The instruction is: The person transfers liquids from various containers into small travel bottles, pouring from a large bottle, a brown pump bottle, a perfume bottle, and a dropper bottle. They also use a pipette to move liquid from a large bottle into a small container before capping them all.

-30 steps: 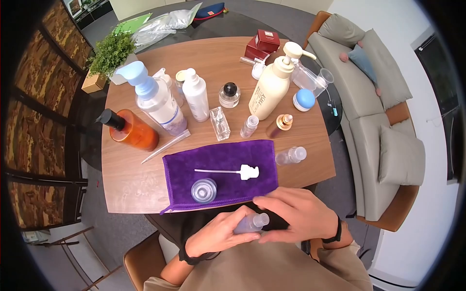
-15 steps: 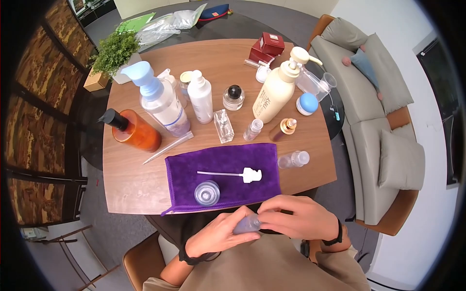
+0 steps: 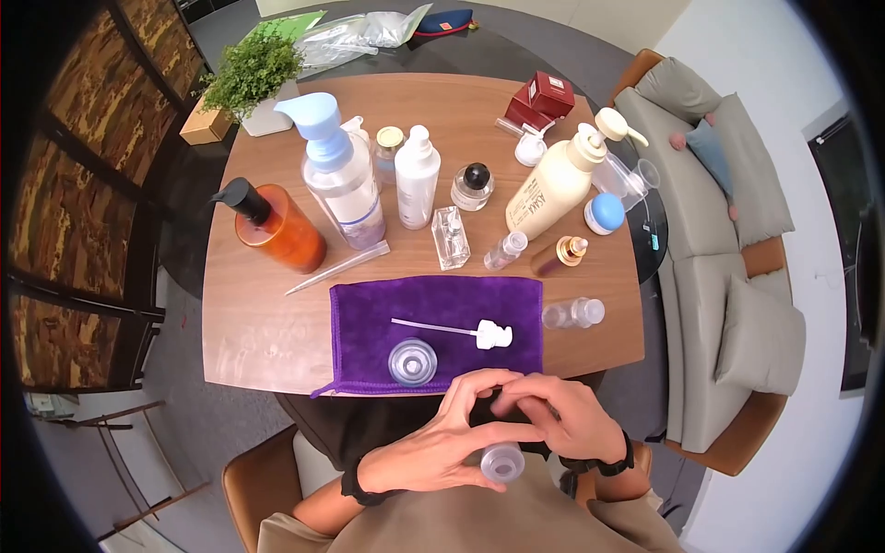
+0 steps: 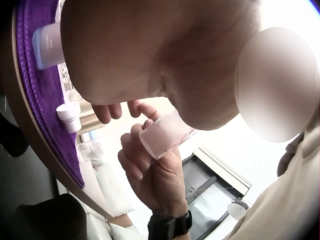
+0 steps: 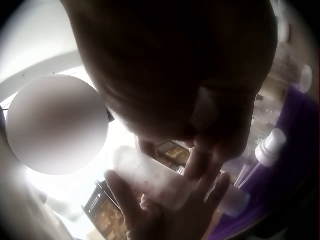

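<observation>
My left hand (image 3: 438,452) grips a small translucent bottle (image 3: 502,464) between thumb and fingers, tilted so that one round end faces up at the head camera. Close against those fingers is my right hand (image 3: 567,419), its fingers curled. In the right wrist view a small pale translucent piece (image 5: 205,107) shows within the shaded right hand; its outline is blurred. On the purple cloth (image 3: 369,309) lie a white pump head (image 3: 493,335) with a long tube and, standing to its left, an uncapped clear bottle (image 3: 412,362).
Farther back stand an orange pump bottle (image 3: 286,230), a blue-topped pump bottle (image 3: 346,189), a cream pump bottle (image 3: 553,189) and several small bottles. A clear bottle (image 3: 573,313) lies right of the cloth; a thin pipette (image 3: 336,267) lies to its left.
The right hand has closed over the bottle's end and then drawn away from it. The left hand has turned the bottle round-end up. The head view has shifted.
</observation>
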Tool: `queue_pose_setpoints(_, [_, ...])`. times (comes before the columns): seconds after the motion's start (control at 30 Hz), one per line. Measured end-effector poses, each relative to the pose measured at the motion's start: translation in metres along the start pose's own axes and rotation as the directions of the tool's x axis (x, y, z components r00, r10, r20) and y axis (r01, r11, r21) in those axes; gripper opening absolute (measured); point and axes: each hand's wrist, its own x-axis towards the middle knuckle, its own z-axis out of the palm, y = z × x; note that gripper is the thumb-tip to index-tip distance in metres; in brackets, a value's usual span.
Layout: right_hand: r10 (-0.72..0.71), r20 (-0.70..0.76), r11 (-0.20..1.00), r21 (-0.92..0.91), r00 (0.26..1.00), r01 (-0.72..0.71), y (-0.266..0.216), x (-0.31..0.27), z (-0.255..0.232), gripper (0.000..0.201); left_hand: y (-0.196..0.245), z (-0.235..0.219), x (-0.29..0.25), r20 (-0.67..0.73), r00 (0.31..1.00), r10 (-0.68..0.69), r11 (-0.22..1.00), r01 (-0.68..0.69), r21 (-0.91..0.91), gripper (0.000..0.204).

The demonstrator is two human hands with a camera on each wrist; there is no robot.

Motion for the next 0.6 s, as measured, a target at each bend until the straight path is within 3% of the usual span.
queue_pose_setpoints(0.03, [-0.003,0.006,1.000,-0.003,1.000,0.003,-0.002,0.000,-0.003,0.031,0.000,0.000,0.001,-0.022,1.000,0.017,1.000,-0.017,-0.014,0.073])
queue_pose_setpoints(0.1, [0.072,0.205,0.997,-0.013,0.976,-0.071,-0.008,-0.004,-0.014,0.037,0.006,-0.002,0.004,-0.019,1.000,0.013,1.000,-0.013,-0.014,0.074])
queue_pose_setpoints(0.13, [-0.039,0.251,0.999,-0.008,0.967,0.042,0.001,-0.006,-0.016,0.038,0.010,-0.002,0.005,-0.010,1.000,0.006,1.000,-0.006,-0.017,0.076])
queue_pose_setpoints(0.3, [-0.202,0.265,0.967,0.209,0.943,0.148,0.012,-0.010,-0.007,0.047,0.018,0.004,0.005,-0.006,0.998,0.070,0.997,-0.070,-0.031,0.067])
queue_pose_setpoints(0.4, [-0.161,0.392,0.980,0.169,0.906,0.101,0.023,-0.016,-0.012,0.054,0.039,-0.006,0.006,-0.022,0.997,0.076,0.996,-0.075,0.052,0.077])
queue_pose_setpoints(0.43, [-0.161,0.401,0.981,0.167,0.902,0.101,0.023,-0.014,-0.013,0.054,0.057,-0.018,0.003,-0.039,0.997,0.059,0.978,-0.050,0.202,0.085])
queue_pose_setpoints(0.47, [-0.212,0.259,0.936,0.330,0.943,0.120,0.021,-0.013,-0.012,0.054,0.071,-0.031,-0.002,-0.057,0.997,0.042,0.939,-0.020,0.344,0.093])
queue_pose_setpoints(0.5, [-0.231,0.103,0.864,0.479,0.968,0.155,0.020,-0.013,-0.012,0.053,0.078,-0.044,-0.011,-0.136,0.985,0.110,0.913,-0.046,0.405,0.099])
queue_pose_setpoints(0.53, [-0.225,0.109,0.866,0.477,0.968,0.148,0.020,-0.013,-0.012,0.053,0.077,-0.054,-0.021,-0.233,0.960,0.157,0.928,-0.062,0.368,0.094])
queue_pose_setpoints(0.6, [-0.239,-0.060,0.890,0.385,0.969,0.243,0.024,-0.007,-0.013,0.056,0.069,-0.067,-0.031,-0.414,0.884,0.215,0.928,-0.053,0.368,0.084])
